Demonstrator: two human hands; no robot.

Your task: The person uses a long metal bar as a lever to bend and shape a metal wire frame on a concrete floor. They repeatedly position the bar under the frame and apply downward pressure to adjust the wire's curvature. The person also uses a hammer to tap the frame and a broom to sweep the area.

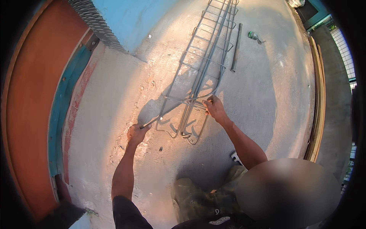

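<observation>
A long steel rebar cage (202, 57) lies on the concrete ground in front of me, its bars running away toward the far side. Hooked bar ends point toward me. My left hand (138, 133) is closed round the end of a thin metal rod (153, 120), which slants up across the cage's near left side. At the near right side of the cage, my right hand (214, 108) is closed with fingertips pinched at a stirrup (198, 104). Exactly what sits between those fingertips is partly hidden.
Right of the cage lie a dark metal pipe (236, 47) and a small green-and-dark object (254, 36). Wooden planks (318, 103) run along the right edge. An orange panel (36, 99) and teal beam (57, 126) stand left, a blue wall (129, 19) beyond.
</observation>
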